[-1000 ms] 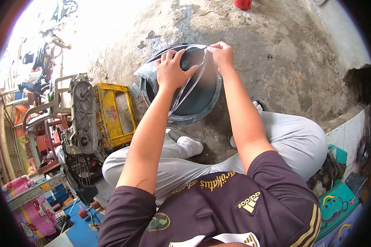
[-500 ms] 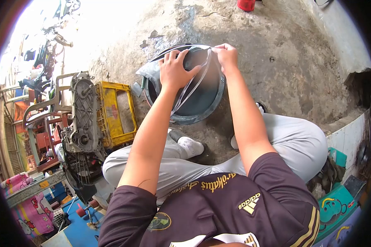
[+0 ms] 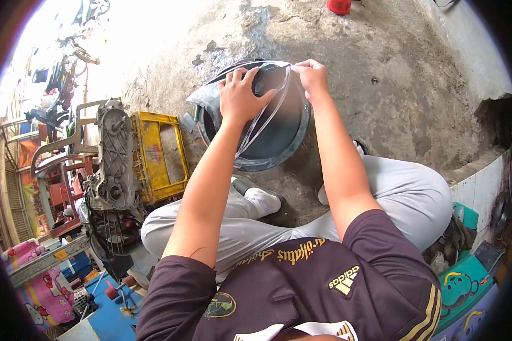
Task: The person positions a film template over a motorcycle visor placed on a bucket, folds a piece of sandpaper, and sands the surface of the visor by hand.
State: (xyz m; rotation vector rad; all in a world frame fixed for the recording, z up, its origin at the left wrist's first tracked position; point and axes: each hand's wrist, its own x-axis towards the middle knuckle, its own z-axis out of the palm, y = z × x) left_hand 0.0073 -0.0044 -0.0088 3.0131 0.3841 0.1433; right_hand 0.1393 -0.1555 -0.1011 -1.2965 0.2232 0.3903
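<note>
Across the tub (image 3: 305,125), the clear plastic (image 3: 287,86) runs slantwise from the right hand's (image 3: 313,79) fingers, pinching its edge by the tub's far-right rim, toward the near rim, the left hand's (image 3: 237,98) fingers spread over the tub's far-left side.

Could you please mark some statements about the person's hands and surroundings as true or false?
1. The right hand pinches a whitish plastic strip. True.
2. The left hand is clenched into a fist. False: its fingers are spread.
3. The yellow crate stands to the person's right of the round basin. False: it stands to the left.
4. A red object shows at the top edge of the view. True.
5. The trousers are black. False: they are light grey.
</note>
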